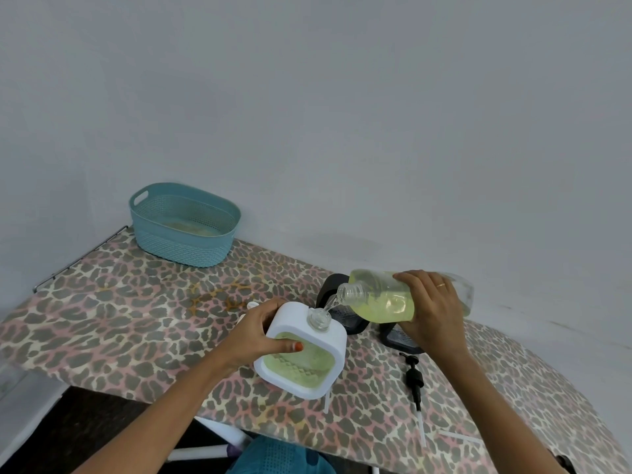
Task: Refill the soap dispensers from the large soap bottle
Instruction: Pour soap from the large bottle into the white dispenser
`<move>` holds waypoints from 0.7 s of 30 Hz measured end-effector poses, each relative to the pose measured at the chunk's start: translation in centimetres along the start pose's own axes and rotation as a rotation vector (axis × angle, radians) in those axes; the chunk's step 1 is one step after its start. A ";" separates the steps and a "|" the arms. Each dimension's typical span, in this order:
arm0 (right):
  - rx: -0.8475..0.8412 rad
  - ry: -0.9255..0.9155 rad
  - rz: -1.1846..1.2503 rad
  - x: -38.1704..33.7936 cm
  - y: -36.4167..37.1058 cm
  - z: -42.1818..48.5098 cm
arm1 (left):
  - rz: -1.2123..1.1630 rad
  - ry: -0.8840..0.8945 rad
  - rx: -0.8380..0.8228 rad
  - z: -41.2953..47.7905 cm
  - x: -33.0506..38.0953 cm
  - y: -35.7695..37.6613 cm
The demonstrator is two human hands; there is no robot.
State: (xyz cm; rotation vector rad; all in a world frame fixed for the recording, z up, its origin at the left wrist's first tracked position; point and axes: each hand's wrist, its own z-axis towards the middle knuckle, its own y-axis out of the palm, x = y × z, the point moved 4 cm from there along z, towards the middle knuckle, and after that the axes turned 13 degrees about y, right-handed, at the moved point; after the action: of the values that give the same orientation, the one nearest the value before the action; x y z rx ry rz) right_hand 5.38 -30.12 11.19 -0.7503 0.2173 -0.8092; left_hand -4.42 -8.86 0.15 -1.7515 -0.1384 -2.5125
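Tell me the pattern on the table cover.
The table cover is leopard print in grey, pink and cream; head view.

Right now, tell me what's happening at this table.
A person is mid-pour. The right hand tips the large soap bottle, and yellow-green soap runs from its mouth into the open neck of the white soap dispenser, which the left hand grips. Its window shows green soap inside. A black pump lies on the leopard-print table nearby, a black dispenser stands behind, and a teal basket sits at the far corner.
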 end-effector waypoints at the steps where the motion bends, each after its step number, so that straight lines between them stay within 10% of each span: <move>1: 0.001 0.000 -0.002 0.0 0.0 0.0 | 0.002 0.002 -0.003 0.0 0.1 0.0; 21: -0.005 0.007 -0.015 0.4 0.1 -0.2 | 0.017 0.002 -0.004 0.0 -0.3 0.1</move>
State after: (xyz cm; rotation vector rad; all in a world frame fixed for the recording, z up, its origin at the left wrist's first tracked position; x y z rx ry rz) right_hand 5.59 -30.43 11.01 -0.7545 0.2209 -0.8257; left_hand -4.31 -8.99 -0.18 -1.7446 -0.1174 -2.5042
